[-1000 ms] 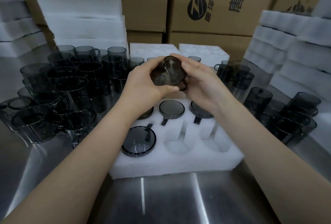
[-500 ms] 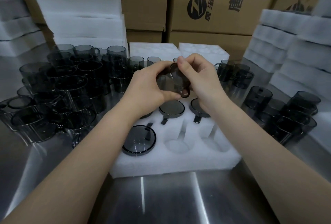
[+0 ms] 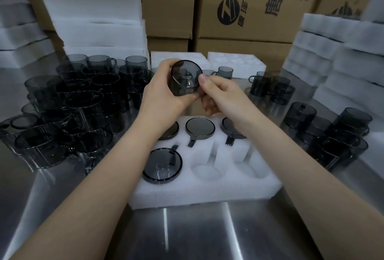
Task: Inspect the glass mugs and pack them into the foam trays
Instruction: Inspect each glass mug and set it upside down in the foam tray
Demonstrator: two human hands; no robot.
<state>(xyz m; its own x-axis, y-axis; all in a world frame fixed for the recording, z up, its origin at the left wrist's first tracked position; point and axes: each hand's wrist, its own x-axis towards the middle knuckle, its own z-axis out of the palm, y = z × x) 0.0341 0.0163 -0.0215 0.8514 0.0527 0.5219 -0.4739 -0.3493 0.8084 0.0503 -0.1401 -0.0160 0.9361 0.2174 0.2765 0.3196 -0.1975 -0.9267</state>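
- Head view: the left hand (image 3: 164, 101) wraps its fingers and thumb round the wall of a smoky glass mug (image 3: 185, 79), held in the air above the far edge of the foam tray (image 3: 207, 193), with 1 round end turned toward the camera.
- The right hand (image 3: 220, 95) pinches the mug's right edge, thumb on top and fingers curled beneath; whether they hold the handle is hidden.
- This looks like the inspection step. To do it well, turn the mug slowly against the pale foam so that chips or cracks along rim and wall would show, and keep 2 hands on it since smooth glass slips easily.
- 4 mugs already sit in the tray's pockets, 3 in the far row and 1 at near left; 2 near pockets are open, so the middle one seems the natural next seat, handle lined up with its slot.
- The tray lies on a reflective steel table (image 3: 197, 228).
- Loose mugs (image 3: 68, 114) crowd the table at left, stacked close together, and more mugs (image 3: 332, 135) stand at right.
- Stacks of white foam (image 3: 93, 20) rise at both sides, and printed cardboard boxes (image 3: 249, 10) fill the back.
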